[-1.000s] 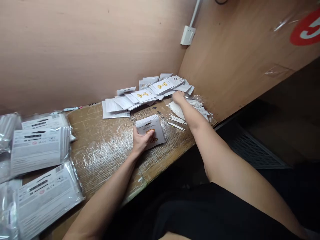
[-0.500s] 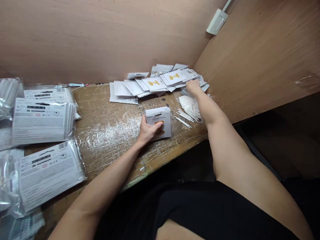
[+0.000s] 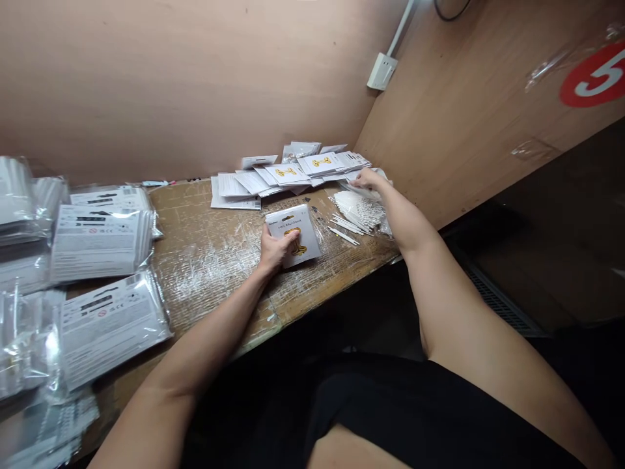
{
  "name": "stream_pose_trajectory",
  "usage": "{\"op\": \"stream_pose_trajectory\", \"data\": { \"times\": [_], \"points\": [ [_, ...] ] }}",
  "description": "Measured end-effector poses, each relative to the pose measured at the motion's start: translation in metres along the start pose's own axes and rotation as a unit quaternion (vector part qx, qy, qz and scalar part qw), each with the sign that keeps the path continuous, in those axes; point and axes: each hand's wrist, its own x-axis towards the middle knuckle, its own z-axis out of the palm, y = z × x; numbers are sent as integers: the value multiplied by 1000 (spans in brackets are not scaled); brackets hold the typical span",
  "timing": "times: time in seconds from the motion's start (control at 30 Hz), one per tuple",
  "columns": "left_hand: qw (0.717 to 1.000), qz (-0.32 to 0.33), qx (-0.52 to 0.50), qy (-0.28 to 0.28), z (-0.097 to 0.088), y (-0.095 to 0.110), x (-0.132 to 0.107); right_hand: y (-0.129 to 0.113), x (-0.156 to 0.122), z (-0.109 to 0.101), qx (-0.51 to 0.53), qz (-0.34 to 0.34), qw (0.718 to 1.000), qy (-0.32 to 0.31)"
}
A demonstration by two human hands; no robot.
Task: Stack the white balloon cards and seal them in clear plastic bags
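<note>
My left hand (image 3: 277,247) is closed round a small stack of foil balloon packets (image 3: 305,231), thumb across the front. The top packet is white card with a gold balloon picture. At the right end of a loose heap of similar packets (image 3: 288,174), my right hand (image 3: 370,179) has its fingers bent in a pinch at the edge of a packet; the fingertips are partly hidden. Just below that hand lies a pile of thin white sticks (image 3: 359,208), some in clear plastic and several loose in front.
Bagged stacks of packets (image 3: 95,241) cover the table's left side. Wooden panels meet in a corner behind the heap, with a white power socket (image 3: 383,71) there. The table (image 3: 200,260) has a taped cardboard top and a front edge close to my body.
The view has turned to the right. My left hand has tilted the packet stack slightly. My right hand stays at the right end of the heap, its fingers now showing more.
</note>
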Motion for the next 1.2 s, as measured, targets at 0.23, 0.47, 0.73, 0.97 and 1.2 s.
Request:
{"op": "stream_pose_trajectory", "data": {
  "times": [0.23,0.47,0.73,0.97,1.2],
  "points": [
    [999,-12,-41,15,-3,12,-3,13,-27,3,26,30,999,25],
    [999,-16,-39,7,-3,14,-7,24,-57,21,76,7,997,18],
    [984,-106,-142,-9,-27,18,25,-21,-102,3,177,-121,975,55],
    [987,-48,-127,-81,-39,60,22,-135,-218,120,388,-287,876,-19],
    [942,13,-61,-331,-15,97,-57,-116,-337,171,728,-214,496,-422]
  ]
}}
